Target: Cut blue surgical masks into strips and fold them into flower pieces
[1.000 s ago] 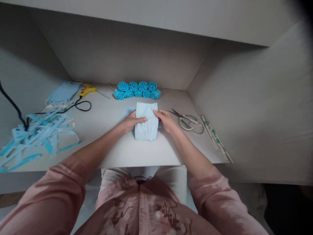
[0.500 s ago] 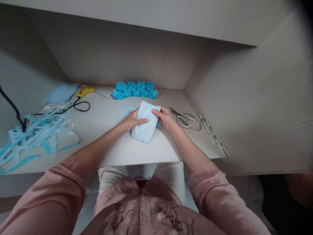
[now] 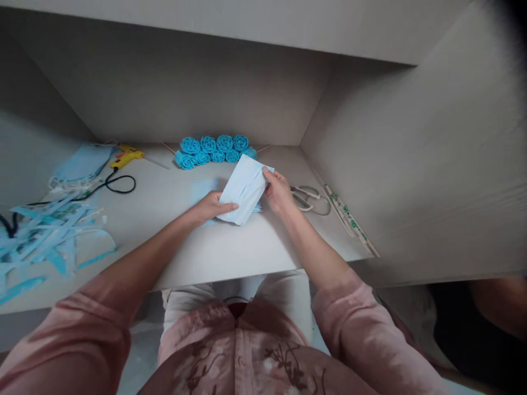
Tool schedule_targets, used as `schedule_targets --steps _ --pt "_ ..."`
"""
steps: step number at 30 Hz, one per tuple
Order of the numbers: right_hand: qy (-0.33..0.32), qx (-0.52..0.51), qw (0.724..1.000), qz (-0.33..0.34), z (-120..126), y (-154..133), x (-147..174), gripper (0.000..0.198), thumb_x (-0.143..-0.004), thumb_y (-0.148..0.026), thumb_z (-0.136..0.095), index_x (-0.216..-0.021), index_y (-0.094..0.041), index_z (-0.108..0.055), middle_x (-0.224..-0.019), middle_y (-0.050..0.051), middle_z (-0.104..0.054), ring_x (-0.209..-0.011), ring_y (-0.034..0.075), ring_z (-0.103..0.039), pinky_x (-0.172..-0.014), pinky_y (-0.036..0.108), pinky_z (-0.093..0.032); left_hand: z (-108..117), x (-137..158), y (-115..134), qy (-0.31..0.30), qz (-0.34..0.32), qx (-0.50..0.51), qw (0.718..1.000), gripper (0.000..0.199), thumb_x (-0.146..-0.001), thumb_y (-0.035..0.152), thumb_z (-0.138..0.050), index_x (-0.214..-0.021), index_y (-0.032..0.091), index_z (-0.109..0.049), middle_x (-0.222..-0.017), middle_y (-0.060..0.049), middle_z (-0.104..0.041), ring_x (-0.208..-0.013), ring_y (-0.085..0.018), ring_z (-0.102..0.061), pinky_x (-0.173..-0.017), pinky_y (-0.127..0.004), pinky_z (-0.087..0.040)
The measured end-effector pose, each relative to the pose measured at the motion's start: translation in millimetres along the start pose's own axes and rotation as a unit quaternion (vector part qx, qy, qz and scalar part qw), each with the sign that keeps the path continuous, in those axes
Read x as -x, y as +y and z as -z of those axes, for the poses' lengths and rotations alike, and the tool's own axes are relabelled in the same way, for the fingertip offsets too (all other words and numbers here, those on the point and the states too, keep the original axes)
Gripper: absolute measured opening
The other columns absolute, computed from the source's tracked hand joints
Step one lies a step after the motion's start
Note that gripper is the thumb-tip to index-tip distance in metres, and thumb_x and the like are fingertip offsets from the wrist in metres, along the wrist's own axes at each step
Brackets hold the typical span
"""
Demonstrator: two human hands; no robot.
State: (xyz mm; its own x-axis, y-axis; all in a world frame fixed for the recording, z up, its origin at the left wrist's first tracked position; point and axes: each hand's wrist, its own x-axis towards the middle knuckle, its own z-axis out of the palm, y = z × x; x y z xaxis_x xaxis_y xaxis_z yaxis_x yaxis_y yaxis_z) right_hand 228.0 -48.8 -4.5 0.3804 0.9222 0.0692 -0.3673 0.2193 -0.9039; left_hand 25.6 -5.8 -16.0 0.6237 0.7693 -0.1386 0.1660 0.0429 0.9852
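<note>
A pale blue pleated sheet, like the body of a face mask [image 3: 244, 191], is held tilted above the table between my two hands. My left hand [image 3: 212, 207] pinches its lower left edge, thumb on top. At the upper right corner, my right hand [image 3: 278, 189] grips it between thumb and fingers. Behind and under it, partly hidden, lies a small stack of blue sheets [image 3: 257, 208]. Another light blue sheet [image 3: 203, 189] lies flat by my left hand. Scissors [image 3: 305, 198] with pale handles rest just right of my right hand, their blades hidden behind it.
Rolled blue flowers [image 3: 216, 151] sit in two rows at the back. On the left are a yellow glue gun [image 3: 127, 156] with a black cord, a pile of masks [image 3: 82, 163] and a heap of blue strips [image 3: 53, 236]. Thin sticks [image 3: 349, 216] lie along the right wall.
The pleated sheet has tilted clockwise, its top end swinging right and up. My right hand has risen slightly at its corner. The whole view has shifted a little.
</note>
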Motion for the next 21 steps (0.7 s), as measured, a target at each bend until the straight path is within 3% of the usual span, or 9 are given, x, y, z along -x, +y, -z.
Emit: schedule_targets --steps 4,8,11,17,21 --pt "-0.085 0.024 0.995 -0.047 -3.4 -3.6 5.9 0.045 -0.061 -0.059 -0.079 -0.080 -0.021 -0.064 -0.070 -0.002 -0.066 -0.062 0.013 -0.058 -0.059 0.027 -0.048 -1.0 -0.1 -0.4 0.038 -0.030 0.034 0.998 0.055 -0.050 0.051 -0.086 -0.085 0.011 -0.071 -0.079 -0.005 -0.072 -0.068 -0.017 -0.061 -0.065 -0.029 -0.048" --pt "-0.113 0.094 0.988 -0.042 -7.2 -2.2 13.3 0.039 -0.057 -0.048 -0.085 -0.071 -0.020 -0.062 -0.065 -0.004 -0.062 -0.061 0.010 -0.055 -0.062 0.025 -0.046 -1.8 -1.1 -0.3 0.011 -0.037 0.121 0.992 0.062 -0.052 0.058 -0.085 -0.091 0.011 -0.072 -0.085 -0.008 -0.075 -0.075 -0.021 -0.067 -0.074 -0.033 -0.053" --pt "-0.134 0.131 0.981 -0.040 -11.4 -1.1 18.7 0.039 -0.059 -0.050 -0.083 -0.071 -0.019 -0.063 -0.062 -0.005 -0.060 -0.059 0.010 -0.052 -0.060 0.024 -0.042 -1.4 -1.5 1.1 -0.002 -0.054 0.186 0.981 0.066 -0.054 0.063 -0.082 -0.093 0.011 -0.072 -0.089 -0.011 -0.076 -0.081 -0.025 -0.069 -0.078 -0.036 -0.053" --pt "-0.160 0.174 0.971 -0.048 -20.3 3.5 24.5 0.042 -0.060 -0.056 -0.080 -0.066 -0.020 -0.060 -0.061 -0.004 -0.056 -0.059 0.011 -0.050 -0.058 0.025 -0.040 -0.5 0.5 1.2 0.041 -0.070 0.186 0.979 0.052 -0.057 0.042 -0.088 -0.096 0.011 -0.073 -0.100 -0.012 -0.076 -0.088 -0.026 -0.069 -0.083 -0.038 -0.052" --pt "-0.152 0.176 0.972 -0.045 -16.2 1.0 21.3 0.042 -0.058 -0.055 -0.081 -0.065 -0.019 -0.060 -0.061 -0.004 -0.057 -0.060 0.011 -0.051 -0.059 0.025 -0.042 -0.4 0.4 2.4 0.050 -0.058 0.197 0.977 0.047 -0.054 0.039 -0.089 -0.088 0.011 -0.073 -0.090 -0.010 -0.076 -0.077 -0.022 -0.068 -0.076 -0.035 -0.052"
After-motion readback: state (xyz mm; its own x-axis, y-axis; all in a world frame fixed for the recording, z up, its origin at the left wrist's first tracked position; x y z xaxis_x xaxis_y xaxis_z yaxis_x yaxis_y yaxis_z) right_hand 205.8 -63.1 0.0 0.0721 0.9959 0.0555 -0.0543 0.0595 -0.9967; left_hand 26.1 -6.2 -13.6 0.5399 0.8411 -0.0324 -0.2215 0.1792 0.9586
